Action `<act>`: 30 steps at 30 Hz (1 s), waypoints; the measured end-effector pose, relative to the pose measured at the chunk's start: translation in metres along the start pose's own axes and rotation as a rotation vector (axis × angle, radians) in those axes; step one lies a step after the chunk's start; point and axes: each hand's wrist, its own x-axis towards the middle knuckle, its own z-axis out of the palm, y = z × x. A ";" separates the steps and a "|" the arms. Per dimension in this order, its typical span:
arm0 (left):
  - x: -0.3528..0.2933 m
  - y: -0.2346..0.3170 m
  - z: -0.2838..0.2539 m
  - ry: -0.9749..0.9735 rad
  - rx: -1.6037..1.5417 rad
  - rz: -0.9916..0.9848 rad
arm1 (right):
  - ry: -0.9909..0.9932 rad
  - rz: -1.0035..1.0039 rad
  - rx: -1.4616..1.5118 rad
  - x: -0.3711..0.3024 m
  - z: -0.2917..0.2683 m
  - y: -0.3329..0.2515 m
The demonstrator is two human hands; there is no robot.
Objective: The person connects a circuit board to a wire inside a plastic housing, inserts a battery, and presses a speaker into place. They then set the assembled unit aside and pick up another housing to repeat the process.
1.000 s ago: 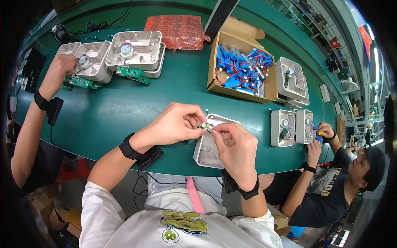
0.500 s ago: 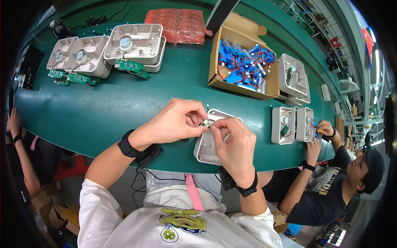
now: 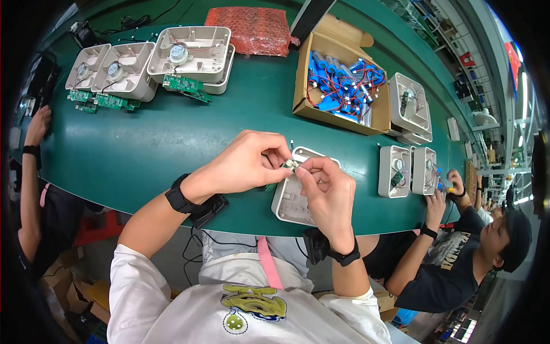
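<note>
My left hand (image 3: pixel 243 163) is closed in a pinch on a small green circuit board (image 3: pixel 291 165) with whitish connectors, mostly hidden by the fingers. Thumb and forefinger of my right hand (image 3: pixel 329 198) press together at the board's right side; whatever is between them is too small to make out. Beneath both hands lies an open light-grey plastic housing (image 3: pixel 288 207), partly covered by my right hand. A bit of green board (image 3: pixel 270 187) shows below my left fingers, beside the housing.
Housings with round speakers (image 3: pixel 179 54) and green boards (image 3: pixel 186 86) stand at the far left, near a red bubble-wrapped pack (image 3: pixel 249 31). A cardboard box (image 3: pixel 338 124) holds blue wired batteries (image 3: pixel 344 80). More housings (image 3: pixel 394 172) stand right, beside a co-worker (image 3: pixel 441 258). Another person's arm (image 3: pixel 30 189) reaches in left.
Both hands stay pinched at the board, with only slight finger movement. The whole view has shifted a little. At the left edge, the other person's hand has moved farther over the table.
</note>
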 end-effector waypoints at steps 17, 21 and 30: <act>-0.004 0.004 0.001 -0.006 0.157 0.128 | -0.020 0.141 0.052 0.001 0.004 0.004; -0.003 0.006 0.002 -0.004 0.201 0.178 | -0.008 0.068 -0.080 0.006 0.004 0.001; -0.003 0.001 0.002 0.006 0.130 0.046 | -0.024 -0.261 -0.287 0.014 -0.019 -0.016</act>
